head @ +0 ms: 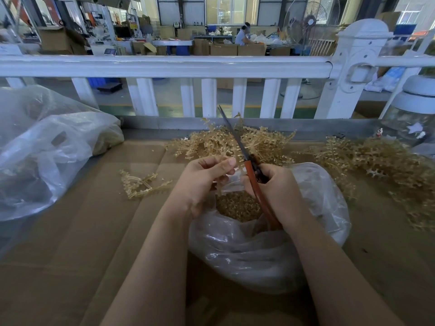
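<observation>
A clear bag (pixel 259 255) sits low in the centre of the frame on the cardboard-covered counter (pixel 94 231), its mouth open; small amber pieces (pixel 237 205) lie inside it. Just above the mouth, the left hand (pixel 202 182) curls its fingers (pixel 223 164), thumb against forefinger, pinching a pale plastic sprig (pixel 239 165), blurred and half hidden; the right hand (pixel 275 187) wraps its fingers (pixel 247 184) round the orange handle of the scissors (pixel 247 161), whose blades point up and left, close against the sprig. A loose sprig piece (pixel 141 184) lies left of the hands; a central heap of sprigs (pixel 211 142) is behind them and a second heap (pixel 381 161) spreads at the right. A large crumpled bag (pixel 47 149) fills the left edge; a lidded jar (pixel 414 109) stands at the far right; a white railing (pixel 164 65) crosses the upper frame.
</observation>
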Demonstrator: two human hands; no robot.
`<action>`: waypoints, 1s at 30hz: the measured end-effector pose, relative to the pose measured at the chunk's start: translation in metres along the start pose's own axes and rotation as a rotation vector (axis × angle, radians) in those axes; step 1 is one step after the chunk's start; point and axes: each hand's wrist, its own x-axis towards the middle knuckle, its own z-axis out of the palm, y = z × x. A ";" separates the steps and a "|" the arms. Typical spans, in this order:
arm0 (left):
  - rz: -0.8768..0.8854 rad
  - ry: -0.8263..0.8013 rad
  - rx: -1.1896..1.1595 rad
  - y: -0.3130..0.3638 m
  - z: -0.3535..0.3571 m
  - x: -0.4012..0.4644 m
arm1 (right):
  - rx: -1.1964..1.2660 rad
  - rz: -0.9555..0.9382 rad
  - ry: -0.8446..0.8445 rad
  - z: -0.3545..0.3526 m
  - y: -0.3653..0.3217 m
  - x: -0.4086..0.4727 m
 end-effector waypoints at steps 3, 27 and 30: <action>-0.007 0.048 -0.005 0.000 0.000 0.002 | -0.037 -0.011 -0.024 -0.001 0.000 -0.001; 0.196 0.173 -0.112 0.000 -0.005 0.005 | -0.627 -0.233 0.111 0.001 0.003 -0.010; 0.191 0.137 -0.089 0.001 -0.004 0.003 | -0.635 -0.244 0.129 0.000 0.001 -0.010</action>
